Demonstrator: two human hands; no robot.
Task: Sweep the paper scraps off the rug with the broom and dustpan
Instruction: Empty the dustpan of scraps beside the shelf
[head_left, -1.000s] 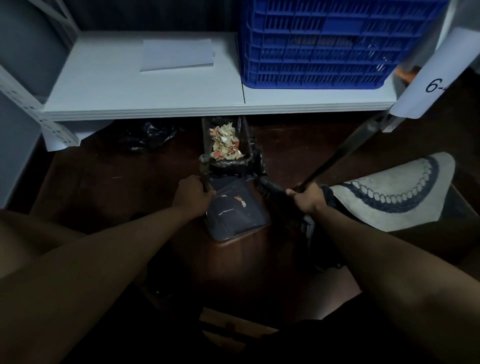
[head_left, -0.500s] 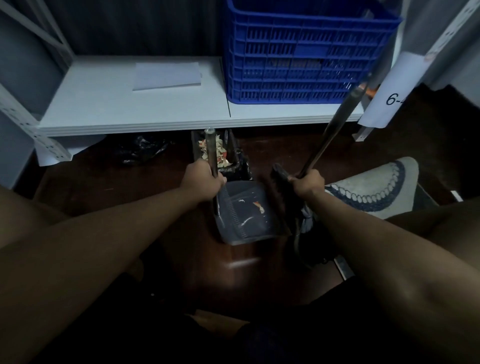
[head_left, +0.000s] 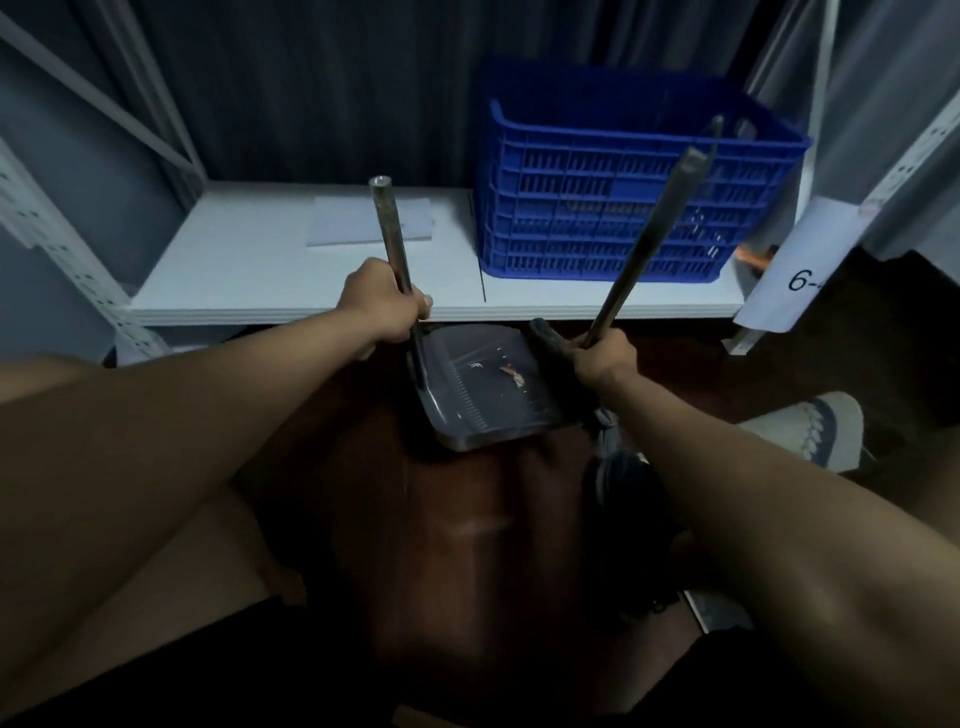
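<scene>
You see a blue lattice-walled crate (head_left: 623, 208) on a white shelf (head_left: 249, 270). The dustpan (head_left: 478, 389) is dark grey with a ribbed strip; 1 orange-and-white paper scrap (head_left: 511, 373) lies in it. The rug (head_left: 815, 423) is off-white with a navy scalloped border. The floor (head_left: 467, 545) is dark reddish-brown.

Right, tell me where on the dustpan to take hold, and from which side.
Take the dustpan by its upright metal handle, partway up, coming from the left. The pole rises from the pan's left rear corner, while the broom crowds its right edge. The left hand already grips it there.
</scene>
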